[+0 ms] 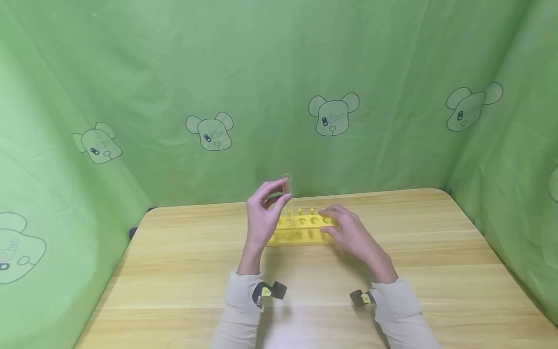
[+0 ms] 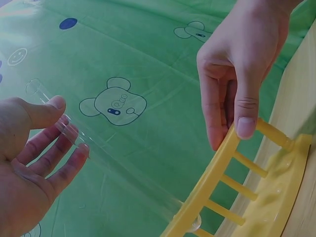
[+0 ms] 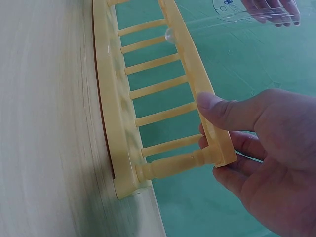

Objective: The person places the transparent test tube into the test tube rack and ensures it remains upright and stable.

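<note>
My left hand (image 1: 263, 213) pinches a clear test tube (image 2: 106, 148) near its upper end, between thumb and fingers. The tube's rounded bottom (image 3: 170, 35) pokes a little way through a hole in the top plate of a yellow test tube rack (image 1: 301, 236). At the rack's right end, my right hand (image 1: 350, 232) grips the top plate, thumb on the near side and fingers on the far side. In the right wrist view only some fingers of the left hand (image 3: 271, 11) show, at the top edge.
The rack stands on a light wooden table (image 1: 183, 271), toward its back edge. Behind and at both sides hangs a green curtain (image 1: 270, 72) printed with bear heads. A dark wrist camera (image 1: 279, 290) sits on the left sleeve, another camera (image 1: 358, 298) on the right.
</note>
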`<state>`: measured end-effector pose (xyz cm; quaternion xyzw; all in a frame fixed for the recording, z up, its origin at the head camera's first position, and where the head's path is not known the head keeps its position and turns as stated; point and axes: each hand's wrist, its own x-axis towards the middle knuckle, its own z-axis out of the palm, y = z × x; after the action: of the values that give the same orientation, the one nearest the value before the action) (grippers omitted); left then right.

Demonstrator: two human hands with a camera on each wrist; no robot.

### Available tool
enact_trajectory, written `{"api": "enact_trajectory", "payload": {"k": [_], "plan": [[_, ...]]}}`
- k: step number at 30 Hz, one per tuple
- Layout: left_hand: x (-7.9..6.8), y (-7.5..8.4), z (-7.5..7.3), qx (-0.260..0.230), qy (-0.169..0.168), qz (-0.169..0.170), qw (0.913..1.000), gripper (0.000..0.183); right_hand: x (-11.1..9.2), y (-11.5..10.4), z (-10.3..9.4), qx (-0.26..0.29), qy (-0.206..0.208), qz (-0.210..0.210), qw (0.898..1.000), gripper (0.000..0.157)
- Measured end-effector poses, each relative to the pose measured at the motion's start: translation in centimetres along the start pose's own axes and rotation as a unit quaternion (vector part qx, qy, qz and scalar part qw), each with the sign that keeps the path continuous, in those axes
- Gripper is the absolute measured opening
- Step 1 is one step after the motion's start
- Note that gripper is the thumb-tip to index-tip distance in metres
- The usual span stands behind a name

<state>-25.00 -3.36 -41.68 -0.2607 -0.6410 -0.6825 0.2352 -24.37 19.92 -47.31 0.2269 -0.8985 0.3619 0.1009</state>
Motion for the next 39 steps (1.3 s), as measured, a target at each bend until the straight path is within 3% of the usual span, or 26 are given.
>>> {"api": "enact_trajectory", "payload": {"k": [39], "plan": [[-0.94, -0.96, 0.17, 0.0, 0.019, -0.03, 0.9994, 0.031, -0.06, 0.06, 0.05, -0.003, 0.004, -0.003, 1.0, 0.043]]}}
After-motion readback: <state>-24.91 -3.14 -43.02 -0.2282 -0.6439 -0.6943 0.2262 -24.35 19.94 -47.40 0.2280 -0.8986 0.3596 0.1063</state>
